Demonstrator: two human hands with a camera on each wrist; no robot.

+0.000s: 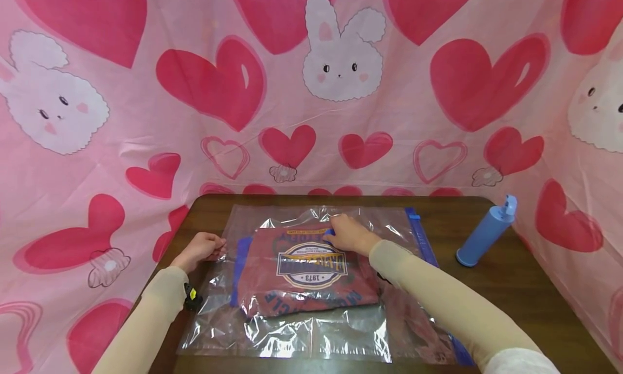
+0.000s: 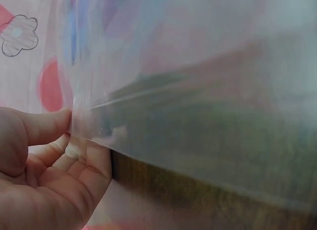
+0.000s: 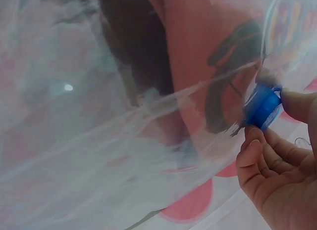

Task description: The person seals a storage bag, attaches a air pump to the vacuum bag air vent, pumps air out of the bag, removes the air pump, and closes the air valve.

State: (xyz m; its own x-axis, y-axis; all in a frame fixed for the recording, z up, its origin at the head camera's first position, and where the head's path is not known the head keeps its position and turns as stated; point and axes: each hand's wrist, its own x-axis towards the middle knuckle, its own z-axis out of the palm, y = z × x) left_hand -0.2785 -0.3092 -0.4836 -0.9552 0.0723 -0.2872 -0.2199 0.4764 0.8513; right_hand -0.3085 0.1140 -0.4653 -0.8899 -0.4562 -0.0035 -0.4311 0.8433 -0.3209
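Note:
A large clear plastic storage bag lies spread on the table, with a folded red printed T-shirt inside. Something blue peeks out along the shirt's left side. With thumb and fingers, my left hand pinches the bag's left edge; the left wrist view shows the clear film between thumb and fingertips. My right hand is over the upper part of the shirt. Between its thumb and fingers it grips a round blue valve cap set in the bag's film.
A blue hand pump stands on the brown wooden table to the right of the bag. Down the bag's right side runs a blue zip strip with a slider. Pink cloth with hearts and rabbits hangs around the table.

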